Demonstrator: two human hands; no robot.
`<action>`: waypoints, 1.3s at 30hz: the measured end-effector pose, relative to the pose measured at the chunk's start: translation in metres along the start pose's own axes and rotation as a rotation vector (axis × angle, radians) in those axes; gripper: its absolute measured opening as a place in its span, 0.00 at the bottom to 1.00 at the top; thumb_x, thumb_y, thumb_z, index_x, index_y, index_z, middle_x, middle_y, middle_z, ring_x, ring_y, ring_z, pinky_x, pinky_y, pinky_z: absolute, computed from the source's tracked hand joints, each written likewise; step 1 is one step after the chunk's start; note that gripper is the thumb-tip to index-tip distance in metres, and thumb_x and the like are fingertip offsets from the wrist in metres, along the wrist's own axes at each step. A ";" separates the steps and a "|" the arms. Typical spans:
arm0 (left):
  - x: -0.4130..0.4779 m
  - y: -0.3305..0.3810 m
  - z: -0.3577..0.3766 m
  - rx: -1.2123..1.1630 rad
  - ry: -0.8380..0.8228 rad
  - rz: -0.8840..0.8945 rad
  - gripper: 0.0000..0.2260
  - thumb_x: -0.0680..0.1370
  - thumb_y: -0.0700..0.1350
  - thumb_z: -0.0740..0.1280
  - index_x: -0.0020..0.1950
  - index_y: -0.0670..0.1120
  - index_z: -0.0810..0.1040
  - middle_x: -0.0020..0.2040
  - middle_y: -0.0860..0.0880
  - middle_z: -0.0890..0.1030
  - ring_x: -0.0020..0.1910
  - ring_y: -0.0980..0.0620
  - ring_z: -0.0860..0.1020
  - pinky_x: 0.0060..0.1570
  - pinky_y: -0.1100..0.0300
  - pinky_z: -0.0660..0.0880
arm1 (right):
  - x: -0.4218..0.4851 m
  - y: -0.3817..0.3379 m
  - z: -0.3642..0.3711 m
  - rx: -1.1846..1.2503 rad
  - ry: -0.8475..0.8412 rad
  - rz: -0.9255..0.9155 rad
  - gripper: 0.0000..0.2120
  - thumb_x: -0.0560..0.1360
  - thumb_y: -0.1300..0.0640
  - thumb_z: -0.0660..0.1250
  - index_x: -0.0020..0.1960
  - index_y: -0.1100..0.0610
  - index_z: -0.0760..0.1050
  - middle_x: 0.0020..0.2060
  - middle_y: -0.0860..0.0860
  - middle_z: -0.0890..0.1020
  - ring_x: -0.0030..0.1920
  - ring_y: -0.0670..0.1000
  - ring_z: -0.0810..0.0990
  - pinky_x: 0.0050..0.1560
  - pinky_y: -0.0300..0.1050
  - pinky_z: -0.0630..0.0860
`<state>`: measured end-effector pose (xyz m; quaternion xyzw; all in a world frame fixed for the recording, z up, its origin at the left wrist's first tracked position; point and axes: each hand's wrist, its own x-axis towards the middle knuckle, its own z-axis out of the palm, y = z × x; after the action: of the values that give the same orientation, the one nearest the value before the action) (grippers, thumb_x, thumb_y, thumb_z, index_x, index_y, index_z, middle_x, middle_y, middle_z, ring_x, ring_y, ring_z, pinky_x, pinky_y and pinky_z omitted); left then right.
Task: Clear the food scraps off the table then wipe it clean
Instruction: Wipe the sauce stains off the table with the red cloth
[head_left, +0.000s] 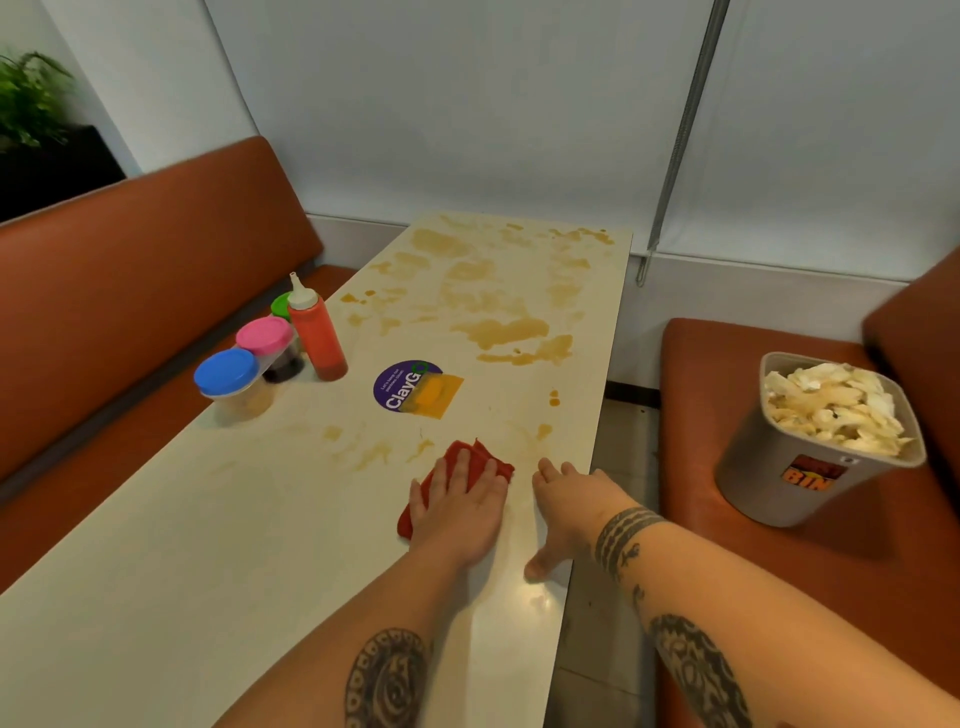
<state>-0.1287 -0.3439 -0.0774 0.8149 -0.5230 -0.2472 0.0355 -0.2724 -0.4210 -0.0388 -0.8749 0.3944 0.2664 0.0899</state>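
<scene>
The left hand (457, 501) lies flat on the red cloth (491, 462), fingers straight, pressing it onto the table (208, 545). At its 3 o'clock, the right hand (569, 506) rests flat on the table, fingers spread, holding nothing. At 10 o'clock stand jars (227, 371) and a red bottle (316, 332). Brown stains (506, 332) spread toward 12 o'clock. A full bin (779, 467) sits on the seat (727, 561) at 2 o'clock.

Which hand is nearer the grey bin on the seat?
Right. The right hand rests on the table by the edge nearest the grey bin; the left hand is farther off, pressing the red cloth.
</scene>
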 end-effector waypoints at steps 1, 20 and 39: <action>-0.002 -0.002 0.001 0.022 -0.016 0.021 0.25 0.85 0.57 0.43 0.83 0.60 0.44 0.83 0.52 0.38 0.81 0.46 0.35 0.76 0.38 0.33 | 0.000 -0.002 -0.002 0.018 0.005 0.017 0.64 0.61 0.27 0.75 0.82 0.57 0.49 0.82 0.51 0.51 0.79 0.57 0.58 0.76 0.66 0.59; -0.013 -0.011 -0.010 0.169 -0.089 -0.049 0.28 0.85 0.55 0.51 0.82 0.63 0.40 0.83 0.52 0.35 0.81 0.42 0.34 0.74 0.31 0.33 | 0.044 -0.005 -0.076 -0.057 0.032 -0.139 0.16 0.79 0.45 0.64 0.60 0.54 0.78 0.55 0.51 0.81 0.55 0.56 0.81 0.52 0.52 0.79; -0.065 -0.047 -0.046 0.099 -0.123 -0.098 0.32 0.82 0.57 0.56 0.83 0.59 0.43 0.84 0.51 0.44 0.82 0.43 0.41 0.78 0.37 0.44 | -0.014 0.012 -0.109 -0.103 0.097 0.084 0.08 0.79 0.56 0.60 0.54 0.52 0.76 0.48 0.49 0.78 0.50 0.54 0.78 0.57 0.52 0.68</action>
<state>-0.0907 -0.2747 -0.0286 0.8236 -0.4954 -0.2720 -0.0490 -0.2455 -0.4598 0.0616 -0.8729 0.4205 0.2471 0.0143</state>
